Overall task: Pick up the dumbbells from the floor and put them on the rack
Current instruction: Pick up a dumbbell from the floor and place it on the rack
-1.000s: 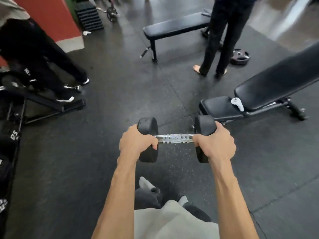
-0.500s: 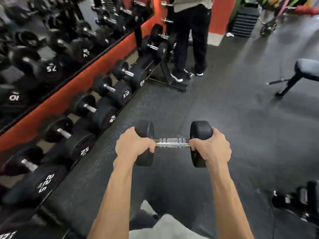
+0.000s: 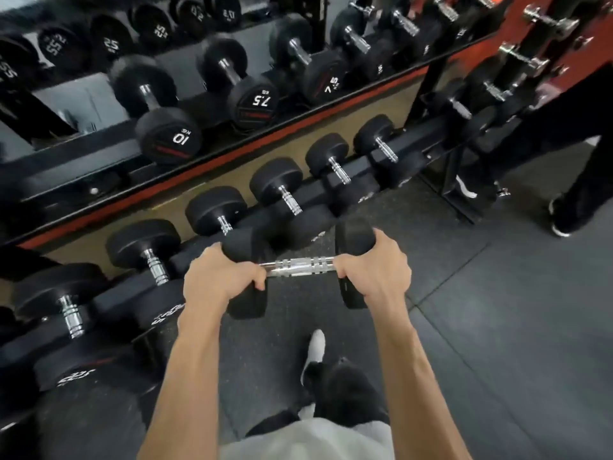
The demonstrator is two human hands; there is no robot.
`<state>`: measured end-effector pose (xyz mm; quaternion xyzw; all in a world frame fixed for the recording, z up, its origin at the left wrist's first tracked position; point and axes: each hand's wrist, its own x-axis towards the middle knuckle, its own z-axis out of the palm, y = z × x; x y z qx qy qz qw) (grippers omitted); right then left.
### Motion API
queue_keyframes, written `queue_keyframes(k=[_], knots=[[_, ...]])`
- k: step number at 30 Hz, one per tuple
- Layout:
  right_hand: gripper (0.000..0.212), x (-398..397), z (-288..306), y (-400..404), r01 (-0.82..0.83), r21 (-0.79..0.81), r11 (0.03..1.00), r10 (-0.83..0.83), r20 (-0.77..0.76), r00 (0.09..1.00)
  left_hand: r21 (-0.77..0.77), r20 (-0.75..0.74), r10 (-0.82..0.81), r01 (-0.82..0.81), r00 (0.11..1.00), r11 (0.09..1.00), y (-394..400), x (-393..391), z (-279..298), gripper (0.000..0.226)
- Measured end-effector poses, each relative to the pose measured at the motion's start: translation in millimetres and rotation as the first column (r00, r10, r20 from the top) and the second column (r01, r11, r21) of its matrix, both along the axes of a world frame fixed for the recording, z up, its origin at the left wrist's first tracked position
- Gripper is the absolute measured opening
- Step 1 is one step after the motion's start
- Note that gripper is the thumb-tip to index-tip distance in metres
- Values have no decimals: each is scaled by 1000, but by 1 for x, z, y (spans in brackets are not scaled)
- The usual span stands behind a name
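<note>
A black dumbbell [image 3: 300, 265] with a chrome handle hangs level in front of me, above the floor. My left hand [image 3: 219, 278] grips its left head, fingers curled over the inner edge by the handle. My right hand [image 3: 376, 268] grips its right head the same way. The two-tier dumbbell rack [image 3: 360, 166] runs diagonally just beyond and left of the dumbbell. Its lower tier carries several black dumbbells with chrome handles. The upper tier holds dumbbells marked 10 and 7.5.
A person's dark trouser legs and shoes [image 3: 564, 210] stand at the right, close to the rack's far end. A mirror and an orange wall strip back the rack. Dark rubber floor [image 3: 497, 327] spreads to the right. My own foot [image 3: 315, 346] is below the dumbbell.
The view has swung left, so the rack now fills the frame and lies much closer. Both hands keep the same grip on the dumbbell. The standing person has shifted to the right edge.
</note>
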<state>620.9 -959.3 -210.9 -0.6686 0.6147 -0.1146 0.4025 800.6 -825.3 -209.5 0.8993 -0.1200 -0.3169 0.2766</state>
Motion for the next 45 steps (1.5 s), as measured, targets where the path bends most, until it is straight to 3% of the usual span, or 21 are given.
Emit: queue_keyframes(k=[2,5,11,16,20,30,33,36,45], knots=[[39,46,-5,-20,-75,12,997,75,2,997,-11,-28,90,-90,996,996,-6,34,-6,69],[44,104,-9,-39,-202,9,979,202,-11,979,-14,-16,203,-204,979,979,-5,73,-11,55],[42,213,-17,-56,-380,-18,925,380,-15,925,-10,-13,362,-362,932,932,2,149,-17,64],[42,293,-20,-48,-459,-36,887,457,-65,887,-24,-58,436,-438,898,899,22,211,-24,99],[42,349,-23,-24,-474,-37,880,469,-95,878,-29,-89,472,-476,877,879,46,259,-28,62],[47,439,-22,53,-331,-5,943,329,-96,939,79,23,309,-310,951,947,107,376,-13,64],[48,458,-22,71,-305,-4,952,304,-78,950,78,63,280,-284,958,955,123,398,-7,74],[59,476,-17,88,-296,-32,955,294,-62,954,70,66,280,-285,958,956,138,417,-4,62],[48,513,-8,117,-262,-30,965,261,-42,964,118,64,218,-224,974,967,161,467,14,51]])
